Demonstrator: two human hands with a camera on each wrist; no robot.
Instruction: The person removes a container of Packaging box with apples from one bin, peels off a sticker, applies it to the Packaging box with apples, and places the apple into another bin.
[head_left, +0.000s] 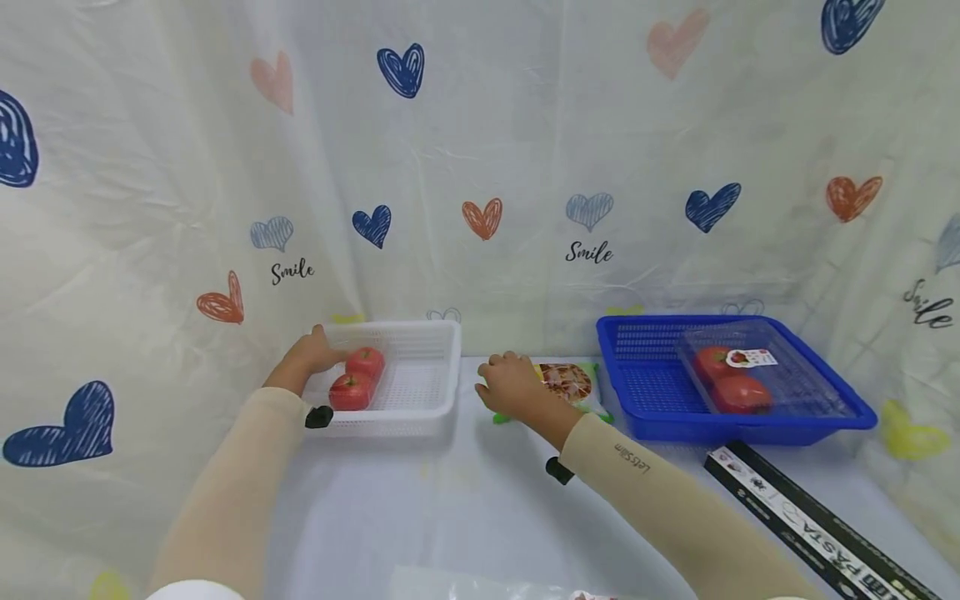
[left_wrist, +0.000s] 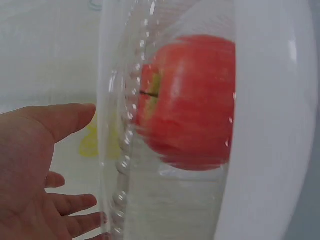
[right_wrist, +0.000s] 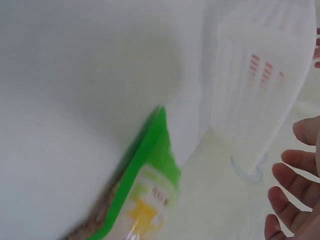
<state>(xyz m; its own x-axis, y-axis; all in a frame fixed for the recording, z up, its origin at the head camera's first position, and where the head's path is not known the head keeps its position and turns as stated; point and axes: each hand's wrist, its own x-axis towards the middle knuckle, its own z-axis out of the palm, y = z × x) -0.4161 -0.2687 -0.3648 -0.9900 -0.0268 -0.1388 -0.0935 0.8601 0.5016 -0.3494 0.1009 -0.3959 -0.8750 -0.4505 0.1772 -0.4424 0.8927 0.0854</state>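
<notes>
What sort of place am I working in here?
Probably a makeshift tabletop work area: a heart-printed sheet hangs behind a pale table bearing a white basket and a blue basket.

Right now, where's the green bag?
In the head view, the green bag lies on the table between the white basket on the left and the blue basket on the right, partly behind the right hand.

A pale curtain (head_left: 510,125) printed with hearts (head_left: 402,73) backs the counter (head_left: 405,517). At right, a blue basket (head_left: 675,427) holds a clear box (head_left: 806,387) of red fruit (head_left: 741,394); a long box marked "PASTA" (head_left: 817,523) lies before it. Clear plastic (head_left: 465,586) shows at the bottom edge.
</notes>
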